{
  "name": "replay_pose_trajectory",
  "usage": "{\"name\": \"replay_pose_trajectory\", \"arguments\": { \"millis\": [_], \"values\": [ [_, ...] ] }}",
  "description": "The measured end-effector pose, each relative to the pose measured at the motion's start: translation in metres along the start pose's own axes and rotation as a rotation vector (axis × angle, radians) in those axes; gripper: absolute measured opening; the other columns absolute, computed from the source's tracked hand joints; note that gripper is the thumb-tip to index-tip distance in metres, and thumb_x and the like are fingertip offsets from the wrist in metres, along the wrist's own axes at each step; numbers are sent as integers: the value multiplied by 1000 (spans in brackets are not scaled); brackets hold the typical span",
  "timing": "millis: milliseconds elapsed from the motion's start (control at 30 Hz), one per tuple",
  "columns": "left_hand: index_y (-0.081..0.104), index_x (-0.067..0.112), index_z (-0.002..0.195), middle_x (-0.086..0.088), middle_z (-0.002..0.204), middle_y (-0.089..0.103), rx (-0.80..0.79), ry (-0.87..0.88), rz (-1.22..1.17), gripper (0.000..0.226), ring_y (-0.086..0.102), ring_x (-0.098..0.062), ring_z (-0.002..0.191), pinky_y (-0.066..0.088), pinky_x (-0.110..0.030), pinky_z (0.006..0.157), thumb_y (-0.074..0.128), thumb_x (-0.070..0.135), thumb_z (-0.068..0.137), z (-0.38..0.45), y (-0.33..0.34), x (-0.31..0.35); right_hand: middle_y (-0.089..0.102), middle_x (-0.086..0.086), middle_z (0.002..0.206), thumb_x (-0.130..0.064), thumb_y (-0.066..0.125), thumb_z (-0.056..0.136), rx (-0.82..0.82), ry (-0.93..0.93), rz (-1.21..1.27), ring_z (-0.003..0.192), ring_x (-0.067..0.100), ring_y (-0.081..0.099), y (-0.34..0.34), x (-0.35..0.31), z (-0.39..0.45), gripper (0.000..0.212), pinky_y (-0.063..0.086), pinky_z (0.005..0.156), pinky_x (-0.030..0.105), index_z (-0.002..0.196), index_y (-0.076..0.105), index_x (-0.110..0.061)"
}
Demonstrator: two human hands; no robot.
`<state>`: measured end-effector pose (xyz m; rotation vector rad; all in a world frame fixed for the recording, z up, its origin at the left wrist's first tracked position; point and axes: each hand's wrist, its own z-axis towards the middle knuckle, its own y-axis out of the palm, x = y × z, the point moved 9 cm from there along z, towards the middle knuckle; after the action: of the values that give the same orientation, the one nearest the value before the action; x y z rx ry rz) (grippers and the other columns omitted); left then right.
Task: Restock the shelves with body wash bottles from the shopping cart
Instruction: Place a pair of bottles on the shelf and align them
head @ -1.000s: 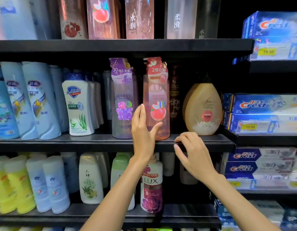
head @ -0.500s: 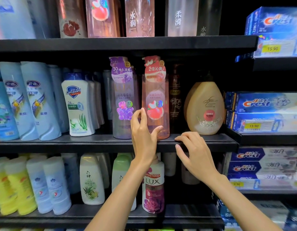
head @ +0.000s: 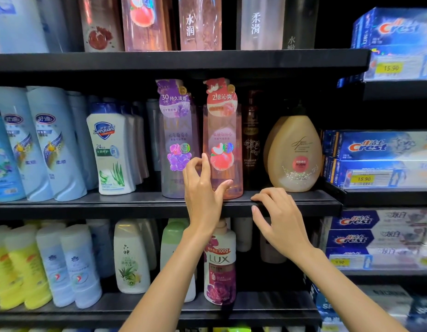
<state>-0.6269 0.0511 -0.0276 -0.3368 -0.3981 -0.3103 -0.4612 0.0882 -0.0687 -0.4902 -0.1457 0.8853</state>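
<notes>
Right now, in the head view, your left hand point(head: 204, 188) is raised in front of the middle shelf point(head: 126, 205), at about 12 o'clock from your wrist. Its fingers are loosely curled with the thumb spread out toward 3 o'clock, and it holds nothing; the thumb tip lies over the lower part of the pink bottle point(head: 223, 137), though you cannot tell whether it truly touches. That pink bottle stands upright on the middle shelf, just beside the purple bottle point(head: 176, 137) at its 9 o'clock. Your fingertips overlap the gap between the two.

Your right hand point(head: 278, 219) sits at 3 o'clock from the left one, fingers bent, their tips resting on the front edge of the middle shelf. It grips no bottle.

At 3 o'clock from the pink bottle stands a dark brown bottle point(head: 252, 140), set further back, and beyond it a round tan bottle point(head: 295, 152). At 9 o'clock from the purple bottle is a white bottle point(head: 112, 152) with a blue badge, then pale blue bottles point(head: 52, 144).

On the shelf below, a bottle with a magenta label point(head: 219, 267) stands at 6 o'clock from your left hand, partly behind your forearm. Blue toothpaste boxes point(head: 375, 147) fill the shelves at 3 o'clock.
</notes>
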Motion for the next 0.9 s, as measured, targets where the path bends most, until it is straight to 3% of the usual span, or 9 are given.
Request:
{"name": "replay_pose_trajectory", "arguments": {
  "millis": [233,500,600,667,767,833,900],
  "values": [
    [36,0,143,-18,126,47,-33,11,-19,82,43,-26,117,27,-15,95,78,24,77,2,2,-1,60,4,94,-27,51,89,59,-50,-71,91,20,56,1,-3,-2,27,41,80,27,97,68,-6],
    [41,-7,139,-26,123,48,-57,-15,-42,78,46,-35,117,31,-27,102,80,17,75,6,3,-4,63,11,94,-20,58,87,73,-54,-109,91,24,56,8,-1,-3,23,43,80,31,95,68,-1],
    [41,-11,137,-29,122,47,-73,-57,-77,76,43,-31,117,23,-15,105,80,8,74,5,2,-4,64,13,94,-19,58,86,11,-34,-100,94,24,55,6,0,0,23,44,83,33,95,69,0],
    [41,-14,135,-30,120,48,-90,-83,-82,75,40,-25,114,20,-9,103,79,5,73,6,0,0,65,13,96,-21,56,87,-58,8,-86,97,24,55,5,0,4,26,43,88,33,96,69,0],
    [44,-13,133,-27,122,50,-119,-151,-72,67,46,-28,115,29,-19,105,76,7,77,3,-9,5,66,11,98,-23,53,89,-141,124,-18,100,24,55,-6,-2,9,29,41,93,32,97,68,0],
    [49,-6,132,-20,125,52,-150,-238,-110,55,50,-26,118,35,-25,105,71,10,84,-5,-21,7,65,9,99,-22,53,90,-179,215,48,101,23,55,-22,-6,10,27,41,94,31,99,68,-1],
    [55,5,129,-8,127,55,-272,-353,-186,41,52,-23,119,34,-21,105,61,21,92,-13,-32,10,65,7,102,-22,51,90,-230,315,117,103,19,54,-41,-12,11,28,42,93,31,103,67,-3]
  ]
}}
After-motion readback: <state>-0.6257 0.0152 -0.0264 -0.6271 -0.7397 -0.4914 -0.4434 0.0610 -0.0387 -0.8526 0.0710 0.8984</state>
